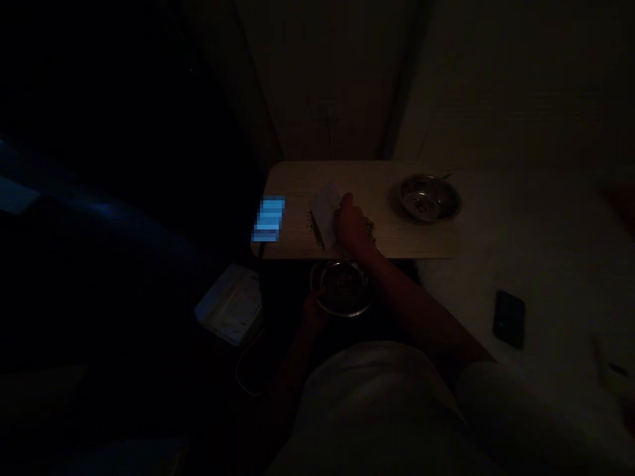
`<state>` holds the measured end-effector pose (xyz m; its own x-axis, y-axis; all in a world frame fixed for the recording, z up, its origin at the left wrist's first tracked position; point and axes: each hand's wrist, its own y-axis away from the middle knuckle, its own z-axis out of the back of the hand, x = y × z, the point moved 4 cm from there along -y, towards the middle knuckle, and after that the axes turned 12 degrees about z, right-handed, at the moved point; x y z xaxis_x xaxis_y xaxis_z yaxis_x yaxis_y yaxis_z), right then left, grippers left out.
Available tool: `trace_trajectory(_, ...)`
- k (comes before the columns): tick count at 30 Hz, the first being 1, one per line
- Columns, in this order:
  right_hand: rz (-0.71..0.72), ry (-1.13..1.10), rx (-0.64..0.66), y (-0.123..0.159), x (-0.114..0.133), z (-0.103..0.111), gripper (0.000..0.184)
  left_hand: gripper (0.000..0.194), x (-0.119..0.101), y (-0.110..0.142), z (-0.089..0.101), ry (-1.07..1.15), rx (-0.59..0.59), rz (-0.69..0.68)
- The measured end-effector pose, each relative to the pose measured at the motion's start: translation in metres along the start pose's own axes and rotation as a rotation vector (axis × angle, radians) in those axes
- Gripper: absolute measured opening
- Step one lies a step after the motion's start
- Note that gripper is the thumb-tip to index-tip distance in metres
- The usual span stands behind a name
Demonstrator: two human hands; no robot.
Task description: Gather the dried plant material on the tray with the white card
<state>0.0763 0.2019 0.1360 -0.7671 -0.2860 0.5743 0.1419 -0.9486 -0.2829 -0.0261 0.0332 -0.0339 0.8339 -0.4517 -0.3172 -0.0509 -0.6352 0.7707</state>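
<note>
My right hand (351, 227) is closed on the edge of a flat white card or sheet of paper (326, 210), tilted over the small wooden table (292, 178). Small dark bits (370, 228), like seeds or grains, lie on the tabletop on both sides of the card. Just below the table's front edge, my left hand (315, 311) grips the rim of a round metal bowl (347, 309). The bowl's inside is too dark to make out. A second metal bowl (430, 198) stands on the right part of the table, with a thin handle-like piece sticking up at its rim.
The room is very dark. A lit, blurred-out screen (268, 219) lies at the table's left edge. A dark phone (509, 319) rests on the pale surface at the right. Low on the left is a whitish box-like object (231, 304) near a pale cord (238, 370).
</note>
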Motion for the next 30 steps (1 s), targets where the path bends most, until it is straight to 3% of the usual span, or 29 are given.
trace_trajectory(8, 0.025, -0.058, -0.146, 0.003, -0.002, 0.018, 0.024, 0.018, 0.000, 0.001, -0.004, 0.015, 0.011, 0.011)
trace_trajectory(20, 0.059, -0.080, -0.084, 0.006, 0.003, 0.005, 0.022, 0.015, -0.004, 0.005, 0.006, -0.047, -0.027, -0.117)
trace_trajectory(30, 0.009, -0.047, -0.100, 0.001, -0.009, 0.011, 0.022, 0.017, -0.002, 0.001, 0.001, -0.032, -0.001, -0.061)
